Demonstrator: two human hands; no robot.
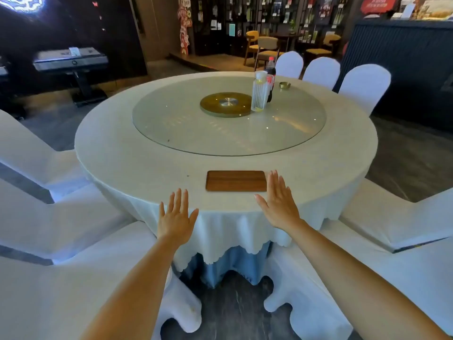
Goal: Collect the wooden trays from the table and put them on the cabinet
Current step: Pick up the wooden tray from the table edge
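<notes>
Wooden tray (pixel 236 180) lies near the round white-clothed table's (pixel 122 153) near edge; left hand (pixel 175 218) and right hand (pixel 278 201) hover spread, empty.

Both bare arms reach forward from the bottom of the frame, forearms angling inward toward the middle. Left hand (pixel 177 218) is flat and open, back of hand up, fingers straight and slightly spread, thumb out to the right side. Right hand (pixel 278 201) is also open, extended a bit farther forward than the left, fingers straight and close together pointing ahead, thumb splayed to the left. Right hand looks tilted slightly on edge, hard to be sure with the lens distortion. Neither hand grips anything. Hands well apart.
</notes>
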